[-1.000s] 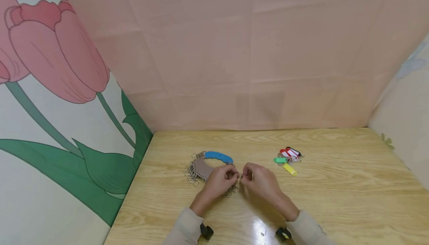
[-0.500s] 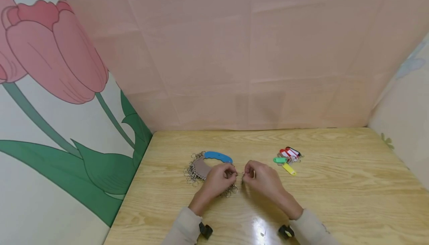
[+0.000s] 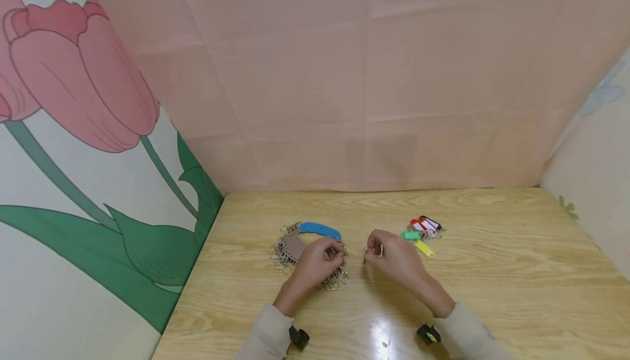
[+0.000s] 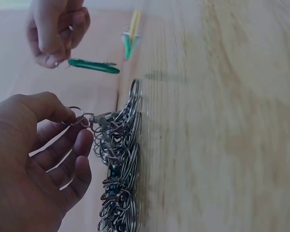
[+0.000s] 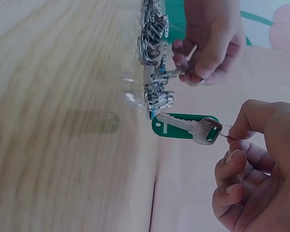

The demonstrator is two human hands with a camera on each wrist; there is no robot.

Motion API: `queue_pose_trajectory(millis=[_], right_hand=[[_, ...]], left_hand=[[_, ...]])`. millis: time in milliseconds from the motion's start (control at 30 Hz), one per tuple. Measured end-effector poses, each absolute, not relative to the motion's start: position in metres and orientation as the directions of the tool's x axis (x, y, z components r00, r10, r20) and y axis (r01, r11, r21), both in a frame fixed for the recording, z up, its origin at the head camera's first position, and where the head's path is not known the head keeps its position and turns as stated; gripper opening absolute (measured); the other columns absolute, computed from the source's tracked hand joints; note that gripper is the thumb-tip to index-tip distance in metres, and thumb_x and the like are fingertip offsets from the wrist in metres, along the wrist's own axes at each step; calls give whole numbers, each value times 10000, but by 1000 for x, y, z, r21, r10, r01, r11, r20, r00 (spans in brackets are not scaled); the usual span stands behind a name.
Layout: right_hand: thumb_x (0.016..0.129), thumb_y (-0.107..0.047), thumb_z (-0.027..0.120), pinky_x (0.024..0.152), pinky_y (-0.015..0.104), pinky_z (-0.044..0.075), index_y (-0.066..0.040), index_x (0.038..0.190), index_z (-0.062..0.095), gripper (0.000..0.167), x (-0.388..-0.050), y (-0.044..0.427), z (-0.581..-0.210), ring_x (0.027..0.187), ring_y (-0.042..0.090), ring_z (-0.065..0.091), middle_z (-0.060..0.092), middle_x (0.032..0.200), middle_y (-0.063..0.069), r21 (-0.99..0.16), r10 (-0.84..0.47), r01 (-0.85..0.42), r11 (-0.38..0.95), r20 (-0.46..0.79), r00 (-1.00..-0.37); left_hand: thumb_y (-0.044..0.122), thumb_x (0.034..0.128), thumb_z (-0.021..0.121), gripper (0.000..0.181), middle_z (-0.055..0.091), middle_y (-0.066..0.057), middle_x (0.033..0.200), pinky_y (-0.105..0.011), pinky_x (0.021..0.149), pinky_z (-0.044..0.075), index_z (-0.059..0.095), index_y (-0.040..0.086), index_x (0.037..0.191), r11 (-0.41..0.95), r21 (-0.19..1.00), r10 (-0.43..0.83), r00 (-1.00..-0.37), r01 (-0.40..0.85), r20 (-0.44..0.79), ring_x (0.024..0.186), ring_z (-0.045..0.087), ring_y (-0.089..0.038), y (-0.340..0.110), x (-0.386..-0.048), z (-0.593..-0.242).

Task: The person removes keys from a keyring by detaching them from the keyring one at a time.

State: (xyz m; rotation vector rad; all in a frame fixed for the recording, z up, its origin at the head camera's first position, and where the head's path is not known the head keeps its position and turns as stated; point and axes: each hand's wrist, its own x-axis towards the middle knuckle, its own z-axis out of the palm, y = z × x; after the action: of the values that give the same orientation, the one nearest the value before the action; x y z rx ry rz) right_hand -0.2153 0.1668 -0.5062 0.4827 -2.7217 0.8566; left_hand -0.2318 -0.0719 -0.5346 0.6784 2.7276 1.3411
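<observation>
My left hand point(image 3: 315, 264) pinches a small metal split ring point(image 4: 76, 112) between thumb and forefinger. That ring links to a clasp in a dense bundle of metal rings point(image 4: 121, 169), fringing a curved grey-brown piece point(image 3: 295, 246) with a blue curved part point(image 3: 320, 230). My right hand point(image 3: 398, 256) pinches the thin ring point(image 5: 225, 129) of a silver key point(image 5: 206, 131) and a green key tag point(image 5: 174, 133). Key and tag hang above the table, apart from the left hand; its other fingers are loosely curled.
A small pile of key tags lies right of my hands: green point(image 3: 410, 235), yellow point(image 3: 425, 249), red point(image 3: 415, 222) and black-edged ones. The wooden table point(image 3: 517, 272) meets a pink cloth backdrop point(image 3: 305, 86). A tulip-patterned wall point(image 3: 88, 75) stands at left.
My right hand has moved right and slightly up, away from the left hand, carrying the key and tag. The left hand has shifted slightly left and keeps its pinch.
</observation>
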Motion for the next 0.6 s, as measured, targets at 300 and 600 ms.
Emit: queue_pose_trajectory(millis=[300,600], right_hand=[[809,-94,756,480,212,342,-173,845,683,113,-219,180,-500,549,20,418,581,721,-91,-473,-223,-366,801,330,-917],[819,-84,776,508,222,365,-181,856,671,148,-222,192,-497,588,37,446,598,744,-83,-468,-211,-364,805,347,-914]], left_hand=[[166,1013,716,62,707,66,1015,-206,736,545,764,167,1052,557,748,383,-911,359,152,848,619,-26,-78,-232,-535],[161,1014,709,59,705,58,1005,-214,754,547,758,160,1046,553,750,388,-909,362,152,844,623,-43,-85,-232,-532]])
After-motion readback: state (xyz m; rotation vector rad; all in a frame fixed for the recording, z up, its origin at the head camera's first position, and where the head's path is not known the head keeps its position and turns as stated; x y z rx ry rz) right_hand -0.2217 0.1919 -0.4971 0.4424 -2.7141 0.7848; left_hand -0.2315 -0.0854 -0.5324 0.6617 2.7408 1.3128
